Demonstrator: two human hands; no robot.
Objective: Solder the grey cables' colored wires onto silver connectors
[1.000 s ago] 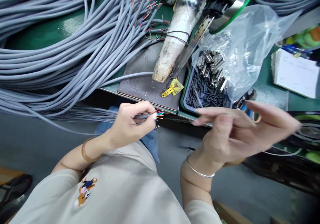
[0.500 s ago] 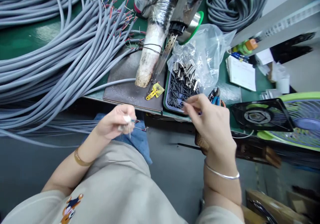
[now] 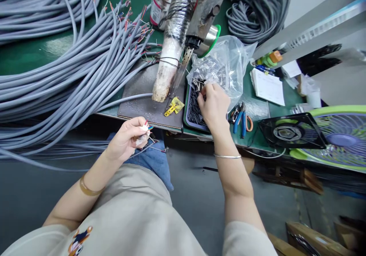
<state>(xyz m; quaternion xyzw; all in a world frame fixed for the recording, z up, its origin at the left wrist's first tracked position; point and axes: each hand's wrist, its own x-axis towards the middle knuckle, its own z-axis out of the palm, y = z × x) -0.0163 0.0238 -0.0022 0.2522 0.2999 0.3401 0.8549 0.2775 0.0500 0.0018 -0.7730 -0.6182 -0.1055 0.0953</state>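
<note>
My left hand is closed in front of my lap around the end of a grey cable; red, blue and green wire tips poke out by the thumb. Something white covers the fingertips. My right hand reaches into the plastic tray at the bench edge, its fingers bent together among the parts. Small black sleeves lie in the front of this tray. Behind them are shiny metal connector shells, mostly hidden by the hand. Whatever the right fingertips pinch is out of sight.
Bundled grey cables cover the left of the bench. A soldering iron and a foil-wrapped duct hang above a brown mat. Right of the tray are pliers, a notepad and a fan.
My right hand has moved left and away from me, from the tray's front corner to over its parts. My left hand has turned slightly, so coloured wire tips now show.
</note>
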